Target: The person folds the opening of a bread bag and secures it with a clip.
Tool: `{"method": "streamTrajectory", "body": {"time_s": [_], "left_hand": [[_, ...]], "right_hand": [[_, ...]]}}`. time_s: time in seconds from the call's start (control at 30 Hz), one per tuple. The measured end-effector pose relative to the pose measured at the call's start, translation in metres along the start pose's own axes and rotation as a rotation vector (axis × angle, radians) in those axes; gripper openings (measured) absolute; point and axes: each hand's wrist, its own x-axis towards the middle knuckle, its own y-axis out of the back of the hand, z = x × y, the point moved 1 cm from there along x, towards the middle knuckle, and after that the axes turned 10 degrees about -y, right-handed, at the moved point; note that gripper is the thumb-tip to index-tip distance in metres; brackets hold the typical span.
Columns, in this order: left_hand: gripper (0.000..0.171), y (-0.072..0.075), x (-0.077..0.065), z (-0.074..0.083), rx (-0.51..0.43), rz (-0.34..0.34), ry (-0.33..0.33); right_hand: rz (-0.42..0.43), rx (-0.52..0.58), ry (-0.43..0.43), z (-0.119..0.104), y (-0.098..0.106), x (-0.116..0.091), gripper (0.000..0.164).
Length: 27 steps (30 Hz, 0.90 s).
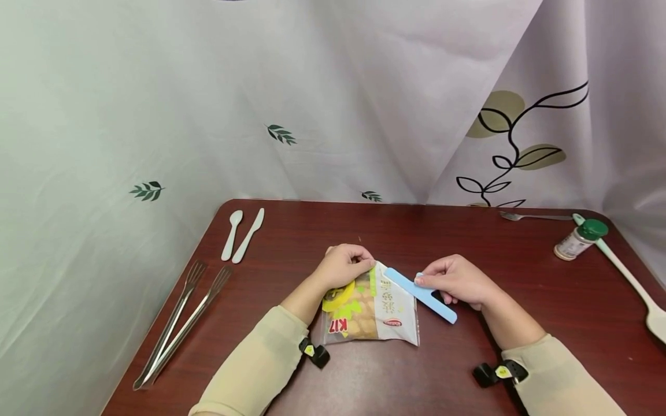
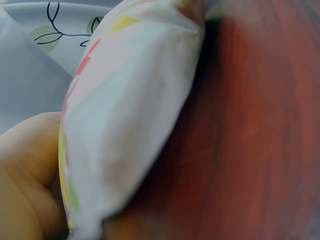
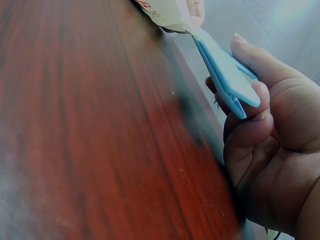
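A food packet (image 1: 364, 315), white at its right end with a see-through part showing tan pieces inside, lies tilted up off the table. My left hand (image 1: 344, 267) grips its top edge, thumb in front; in the left wrist view the packet (image 2: 130, 110) hides most of the fingers. A light-blue bag clip (image 1: 424, 294) slants along the packet's right end. My right hand (image 1: 458, 281) pinches the clip by its tab between thumb and fingers. In the right wrist view the clip (image 3: 222, 70) meets the packet's edge at its far tip, and its near end gapes slightly.
At the left lie metal tongs (image 1: 182, 323), a white spoon (image 1: 232, 234) and a white knife (image 1: 250, 236). A green-capped shaker (image 1: 574, 242), a fork (image 1: 536, 217) and a long white spoon (image 1: 624, 263) are at the right. A curtain (image 1: 338, 104) hangs behind the table.
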Motion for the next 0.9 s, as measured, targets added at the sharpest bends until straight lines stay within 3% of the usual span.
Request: {"method": "streamTrajectory", "body": {"time_s": [0.9], "left_hand": [[0.017, -0.014, -0.001, 0.015, -0.025, 0.006, -0.023]], "right_hand": [[0.007, 0.013, 0.007, -0.001, 0.0, 0.001, 0.02]]}}
